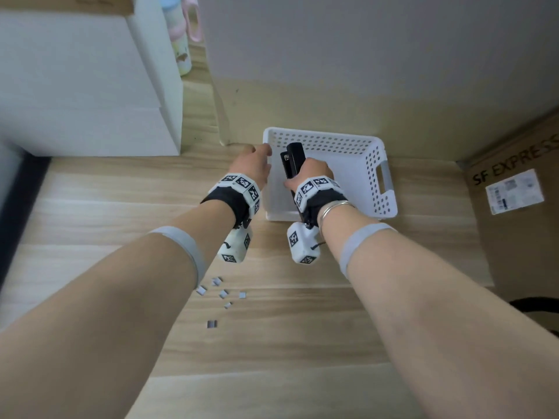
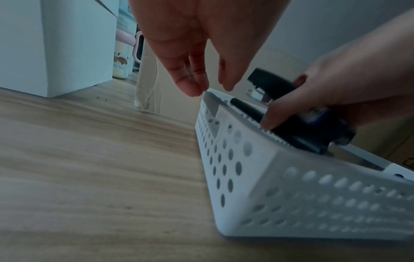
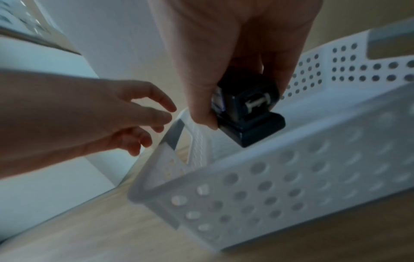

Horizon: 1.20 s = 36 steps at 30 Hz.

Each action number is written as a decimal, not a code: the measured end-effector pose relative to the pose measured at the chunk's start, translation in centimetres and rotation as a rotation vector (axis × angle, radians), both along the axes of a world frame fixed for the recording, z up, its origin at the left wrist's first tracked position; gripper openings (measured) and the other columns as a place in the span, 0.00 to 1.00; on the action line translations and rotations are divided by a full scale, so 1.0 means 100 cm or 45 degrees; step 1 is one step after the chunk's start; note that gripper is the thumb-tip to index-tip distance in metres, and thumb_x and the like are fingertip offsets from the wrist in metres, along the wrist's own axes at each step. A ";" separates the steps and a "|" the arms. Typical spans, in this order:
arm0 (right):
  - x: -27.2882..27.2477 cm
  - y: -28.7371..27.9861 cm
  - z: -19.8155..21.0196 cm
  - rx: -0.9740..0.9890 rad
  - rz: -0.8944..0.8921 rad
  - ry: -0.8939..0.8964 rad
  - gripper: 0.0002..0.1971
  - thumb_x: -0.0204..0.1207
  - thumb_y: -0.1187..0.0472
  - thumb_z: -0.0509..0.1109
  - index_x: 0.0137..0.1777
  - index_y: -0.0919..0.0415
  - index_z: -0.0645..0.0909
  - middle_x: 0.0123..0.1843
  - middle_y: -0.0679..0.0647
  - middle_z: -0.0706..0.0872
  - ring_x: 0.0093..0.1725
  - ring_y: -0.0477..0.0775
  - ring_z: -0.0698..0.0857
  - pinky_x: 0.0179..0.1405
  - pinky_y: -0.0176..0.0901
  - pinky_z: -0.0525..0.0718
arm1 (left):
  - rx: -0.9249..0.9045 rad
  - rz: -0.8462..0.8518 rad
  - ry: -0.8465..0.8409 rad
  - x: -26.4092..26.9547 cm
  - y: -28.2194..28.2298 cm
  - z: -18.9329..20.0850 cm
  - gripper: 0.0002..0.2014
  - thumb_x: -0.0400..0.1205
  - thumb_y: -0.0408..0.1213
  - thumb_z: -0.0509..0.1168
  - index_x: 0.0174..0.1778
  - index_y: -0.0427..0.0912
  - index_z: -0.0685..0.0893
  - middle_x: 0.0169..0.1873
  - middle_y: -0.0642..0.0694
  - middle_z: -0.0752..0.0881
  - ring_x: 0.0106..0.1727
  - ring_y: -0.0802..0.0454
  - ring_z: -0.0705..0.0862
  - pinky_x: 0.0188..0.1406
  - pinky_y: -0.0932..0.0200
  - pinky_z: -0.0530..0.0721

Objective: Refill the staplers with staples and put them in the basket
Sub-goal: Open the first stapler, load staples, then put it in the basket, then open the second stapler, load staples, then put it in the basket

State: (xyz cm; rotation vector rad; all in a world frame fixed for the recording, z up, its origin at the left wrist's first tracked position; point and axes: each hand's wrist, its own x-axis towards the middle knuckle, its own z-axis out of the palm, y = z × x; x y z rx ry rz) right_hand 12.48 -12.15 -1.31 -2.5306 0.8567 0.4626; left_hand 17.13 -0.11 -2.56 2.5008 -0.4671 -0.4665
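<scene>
My right hand point(image 1: 308, 176) grips a black stapler point(image 1: 293, 160) and holds it over the left part of the white perforated basket point(image 1: 375, 164), above its floor. In the right wrist view the thumb and fingers point(image 3: 201, 113) clamp the stapler point(image 3: 248, 113) from both sides, its rear end towards the camera. My left hand point(image 1: 254, 163) hovers at the basket's left rim, fingers relaxed and holding nothing. In the left wrist view its fingertips point(image 2: 192, 88) hang just above the rim of the basket point(image 2: 280, 186), beside the stapler point(image 2: 273, 83).
Several small strips of staples point(image 1: 222, 293) lie loose on the wooden table near my left forearm. A white box point(image 1: 90, 86) stands at the back left, a brown SF Express carton point(image 1: 514, 182) at the right. A pastel bottle point(image 1: 178, 34) stands behind the white box.
</scene>
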 end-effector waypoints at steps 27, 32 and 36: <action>-0.027 -0.005 0.009 -0.182 -0.116 -0.222 0.16 0.81 0.61 0.59 0.65 0.67 0.74 0.62 0.64 0.81 0.60 0.65 0.83 0.47 0.48 0.77 | -0.089 0.034 -0.064 -0.035 -0.002 0.010 0.15 0.80 0.26 0.54 0.62 0.37 0.76 0.59 0.35 0.79 0.51 0.36 0.82 0.44 0.54 0.76; -0.093 -0.018 0.011 -0.242 -0.214 -0.190 0.13 0.80 0.62 0.61 0.61 0.66 0.78 0.61 0.63 0.82 0.59 0.65 0.83 0.50 0.47 0.80 | -0.124 -0.066 -0.053 -0.086 -0.009 0.009 0.15 0.79 0.25 0.55 0.60 0.36 0.77 0.58 0.35 0.80 0.55 0.36 0.81 0.51 0.52 0.78; -0.154 -0.033 0.004 -0.277 -0.343 -0.098 0.12 0.78 0.61 0.62 0.58 0.61 0.82 0.61 0.61 0.83 0.62 0.66 0.82 0.60 0.53 0.82 | -0.131 -0.128 0.005 -0.126 -0.013 -0.001 0.15 0.78 0.24 0.55 0.59 0.37 0.78 0.60 0.37 0.79 0.58 0.37 0.80 0.54 0.52 0.79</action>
